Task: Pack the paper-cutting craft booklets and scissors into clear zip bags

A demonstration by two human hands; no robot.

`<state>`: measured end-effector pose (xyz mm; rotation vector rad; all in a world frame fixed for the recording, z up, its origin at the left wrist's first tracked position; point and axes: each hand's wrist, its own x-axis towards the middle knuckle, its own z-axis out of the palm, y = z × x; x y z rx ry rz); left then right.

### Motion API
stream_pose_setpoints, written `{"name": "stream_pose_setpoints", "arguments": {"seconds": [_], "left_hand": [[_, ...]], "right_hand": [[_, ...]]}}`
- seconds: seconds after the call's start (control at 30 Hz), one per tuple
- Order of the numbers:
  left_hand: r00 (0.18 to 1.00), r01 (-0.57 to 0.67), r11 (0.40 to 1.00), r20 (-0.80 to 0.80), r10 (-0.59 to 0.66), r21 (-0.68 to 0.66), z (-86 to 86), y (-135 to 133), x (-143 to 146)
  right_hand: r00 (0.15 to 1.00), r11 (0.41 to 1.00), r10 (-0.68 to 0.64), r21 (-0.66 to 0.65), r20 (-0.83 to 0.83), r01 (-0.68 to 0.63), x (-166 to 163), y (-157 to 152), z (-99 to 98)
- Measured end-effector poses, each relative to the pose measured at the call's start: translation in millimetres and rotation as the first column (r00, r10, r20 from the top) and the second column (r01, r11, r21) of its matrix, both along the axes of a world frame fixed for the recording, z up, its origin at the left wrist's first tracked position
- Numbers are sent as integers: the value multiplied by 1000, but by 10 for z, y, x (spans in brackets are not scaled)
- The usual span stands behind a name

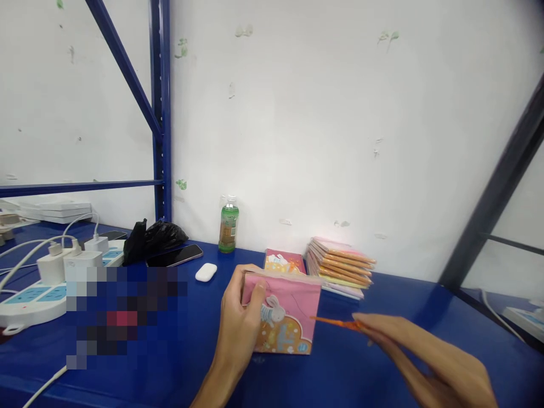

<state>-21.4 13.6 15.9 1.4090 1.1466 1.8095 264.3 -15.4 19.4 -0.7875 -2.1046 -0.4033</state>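
Observation:
My left hand (238, 323) grips a pink pack (300, 303), with the thumb across its front and the fingers behind. The pack stands upright just above the table and has a white rabbit in stripes and an orange patch printed on it. What seems to be a clear wrapper runs along its top edge. To the right, my right hand (429, 354) pinches a thin orange strip (340, 323). The strip's pointed end reaches to the pack's right edge; I cannot tell whether they touch. Its exact kind is unclear.
Behind the held pack lie a similar pink pack (287, 259) and a stack of thin packs (340, 263). A green-labelled bottle (229, 224), a white earbud case (206, 272), a phone (181, 256), a black plastic bag (159, 237) and a power strip (32, 306) are leftward.

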Motion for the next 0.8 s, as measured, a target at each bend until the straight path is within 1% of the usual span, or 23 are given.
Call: {"name": "stream_pose_setpoints", "arguments": {"seconds": [0.07,0.13,0.23,0.3,0.37,0.43,0.5,0.57,0.7,0.8], "left_hand": [[1000,11,1000,5,-11,-8,19,-20,3],[1000,22,1000,14,-22,-18,40,-45,8],[999,46,998,23,-45,-32,61,-80,10],[998,63,997,28,-61,-41,63,-97,9],[996,88,994,33,-86,-57,59,-108,9],[994,107,992,40,-104,-72,54,-114,11],[993,115,991,43,-112,-72,54,-117,16],[993,113,992,40,-111,-56,58,-118,21],[994,111,993,8,-111,-42,75,-121,22],[995,104,993,-1,-105,-53,80,-120,19]], "right_hand": [[1000,1000,13,26,-22,-12,-173,92,193],[998,997,26,69,-59,-22,-309,169,320],[997,993,65,104,-36,-61,-441,262,425],[994,991,107,81,5,-107,-512,307,480],[988,989,147,0,55,-147,-597,328,549],[975,978,175,-140,136,-156,-702,325,631],[950,944,208,-300,233,-133,-818,312,709],[925,906,246,-407,290,-114,-922,304,764],[923,880,256,-464,286,-100,-1057,300,788],[927,850,285,-512,246,-125,-1091,262,765]]}}
